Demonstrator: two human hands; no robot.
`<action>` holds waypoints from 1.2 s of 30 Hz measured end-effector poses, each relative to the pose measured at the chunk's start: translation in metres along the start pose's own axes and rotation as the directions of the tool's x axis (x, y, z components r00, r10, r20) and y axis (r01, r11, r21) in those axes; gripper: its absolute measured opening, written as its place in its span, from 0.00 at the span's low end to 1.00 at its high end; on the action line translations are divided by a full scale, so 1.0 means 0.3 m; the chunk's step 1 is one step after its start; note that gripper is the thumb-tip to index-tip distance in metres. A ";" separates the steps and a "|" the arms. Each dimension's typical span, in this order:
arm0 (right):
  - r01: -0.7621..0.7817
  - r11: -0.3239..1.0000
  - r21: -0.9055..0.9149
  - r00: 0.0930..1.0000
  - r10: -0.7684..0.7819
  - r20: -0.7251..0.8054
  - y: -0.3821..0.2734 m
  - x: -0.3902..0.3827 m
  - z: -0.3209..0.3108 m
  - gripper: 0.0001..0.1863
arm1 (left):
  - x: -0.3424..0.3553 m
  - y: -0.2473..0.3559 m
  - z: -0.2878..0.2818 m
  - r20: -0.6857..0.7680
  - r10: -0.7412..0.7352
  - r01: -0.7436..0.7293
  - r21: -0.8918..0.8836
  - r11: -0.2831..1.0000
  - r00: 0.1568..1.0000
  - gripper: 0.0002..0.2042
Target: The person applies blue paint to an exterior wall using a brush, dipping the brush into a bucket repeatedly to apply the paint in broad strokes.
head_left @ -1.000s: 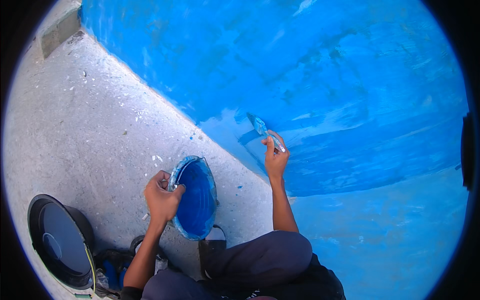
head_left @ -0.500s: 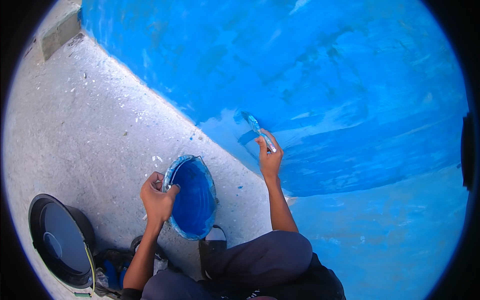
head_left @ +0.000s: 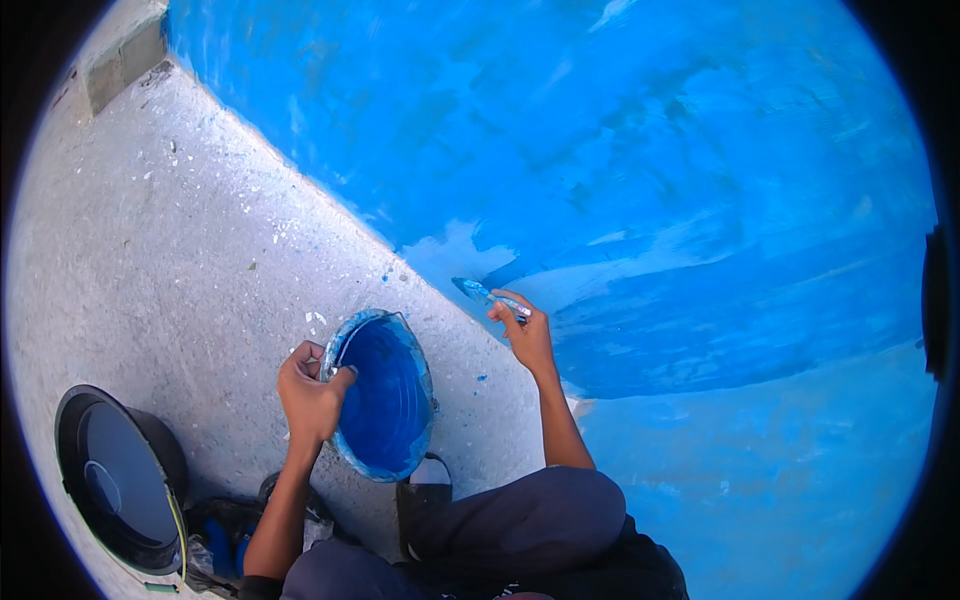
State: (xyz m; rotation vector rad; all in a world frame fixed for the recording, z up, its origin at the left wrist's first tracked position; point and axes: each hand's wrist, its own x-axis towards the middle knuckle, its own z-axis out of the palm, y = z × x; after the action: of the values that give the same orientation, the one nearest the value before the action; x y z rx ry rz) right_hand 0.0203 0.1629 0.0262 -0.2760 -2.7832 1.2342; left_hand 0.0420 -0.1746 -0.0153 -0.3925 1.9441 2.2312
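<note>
My left hand [head_left: 314, 390] is closed round the left rim of a paint bucket [head_left: 424, 372], with the thumb over the edge. Blue paint coats the bucket's inside, and its rim is crusted with pale blue. In front of me, my right hand [head_left: 527, 335] grips the handle of a paint-smeared paintbrush [head_left: 474, 290]. The bristles point left and lie at the lower part of the blue wall [head_left: 700, 220], near where it meets the floor. Paler patches show on the wall around the brush, beside fresher, darker blue strokes.
A black bucket [head_left: 172, 450] with greyish contents and a wire handle stands at the lower left. Next to it lies a dark bag [head_left: 225, 520] with blue items. The concrete floor [head_left: 200, 260] carries paint flecks. A concrete block [head_left: 125, 68] sits at the far left.
My right hand has brought the brush down and left along the wall's lower edge, and a darker blue stroke covers part of the pale patch there. My left hand and the bucket have hardly moved.
</note>
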 end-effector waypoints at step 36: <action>-0.460 0.220 0.860 0.874 0.280 0.397 0.105 -0.136 0.303 0.22 | -0.013 -0.016 -0.031 -0.032 0.029 -0.025 0.110 0.994 0.999 0.08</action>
State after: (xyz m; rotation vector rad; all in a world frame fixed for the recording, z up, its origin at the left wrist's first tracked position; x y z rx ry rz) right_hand 0.0508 0.1095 -0.0582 -0.7653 -1.5115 2.8393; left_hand 0.0479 -0.1828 -0.0197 -0.3930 2.0900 2.1348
